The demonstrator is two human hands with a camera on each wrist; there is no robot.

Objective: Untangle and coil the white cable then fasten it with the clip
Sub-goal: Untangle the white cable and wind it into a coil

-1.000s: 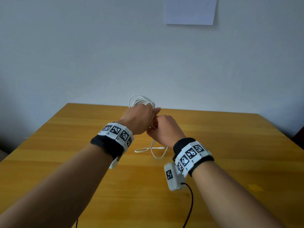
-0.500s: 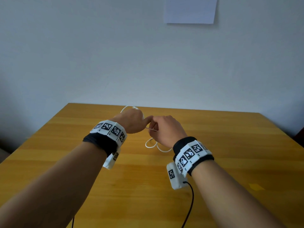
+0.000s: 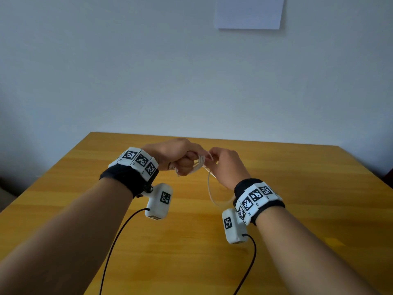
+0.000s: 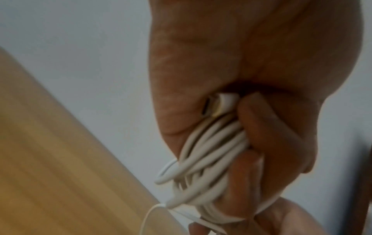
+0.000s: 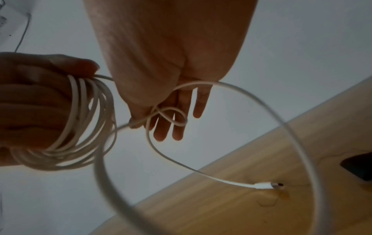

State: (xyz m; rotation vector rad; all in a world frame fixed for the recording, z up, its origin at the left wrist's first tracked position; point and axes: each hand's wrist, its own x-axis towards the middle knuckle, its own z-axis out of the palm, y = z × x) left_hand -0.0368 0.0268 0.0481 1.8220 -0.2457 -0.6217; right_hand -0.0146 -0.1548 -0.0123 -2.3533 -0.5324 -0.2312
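Left wrist view shows the fingers [image 4: 267, 127] of the left hand [image 3: 176, 155] curled tight round a bundle of turns of the white cable [image 4: 209, 159], with one plug [image 4: 219, 103] tucked against the palm; that tucked end looks like the anchor, so the turns cannot slip while more is laid on. From the right wrist camera, the right hand [image 5: 167, 52] has thumb and forefinger pinching the loose run just beside the coil [image 5: 84, 120], its other fingers [image 5: 181, 111] hanging straight and slightly spread, probably to guide the strand without snagging it. A small twisted loop [image 5: 171, 116] sits in the strand at those fingers (likely a kink to shake out before the next wrap). Beyond it the free tail [image 3: 210, 188] sweeps in a wide arc below both hands, and its far plug [image 5: 265, 185] appears to be at or just above the wooden table [image 3: 297, 209]. Both hands are held up over the middle of the table, near each other and well back from its far edge [image 3: 212, 138], so the tail has room to swing. A dark object [image 5: 358, 167] lies on the table near that plug; I cannot tell whether it is the clip.
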